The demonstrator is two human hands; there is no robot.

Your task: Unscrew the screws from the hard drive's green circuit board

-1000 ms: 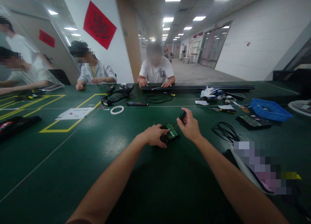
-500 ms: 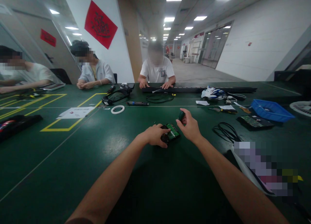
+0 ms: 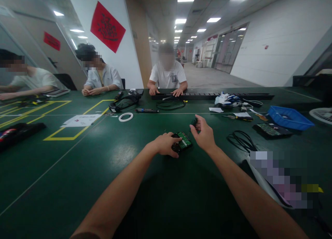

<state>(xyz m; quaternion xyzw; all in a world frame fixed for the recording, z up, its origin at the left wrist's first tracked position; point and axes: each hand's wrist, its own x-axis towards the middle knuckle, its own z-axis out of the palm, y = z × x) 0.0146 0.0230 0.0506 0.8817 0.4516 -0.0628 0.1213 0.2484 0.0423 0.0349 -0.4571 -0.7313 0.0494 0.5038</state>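
The hard drive [image 3: 183, 141] lies on the green surface [image 3: 166, 190], in the middle of the work area, with its green circuit board facing up. My left grip [image 3: 165, 144] is closed on the left part of the drive: the thumb and fingers are set apart, with one finger reaching over the board. My right grip [image 3: 204, 136] pinches the dark handle of a screwdriver [image 3: 194, 122] between thumb and fingers. Its thin shaft slopes down and left toward the right side of the board; I cannot tell whether the tip makes contact.

Reference positions:
- Far left of the drive: a white ring [image 3: 126, 120], with a dark cylindrical tool [image 3: 146, 111] just beside it on the right.
- Right side: a loosely coiled black cable [image 3: 241, 139]. Beyond it, a circuit-board unit [image 3: 272, 129] lies near a blue tray [image 3: 289, 118]; pliers [image 3: 243, 117] lie to their left.
- Left side: white paper [image 3: 81, 120], partly over a yellow marked outline [image 3: 61, 139].
- Far edge: a seated person [image 3: 167, 76] rests both hands at a long black rail [image 3: 202, 97]. White-and-blue gloves [image 3: 225, 99] lie at its right part.
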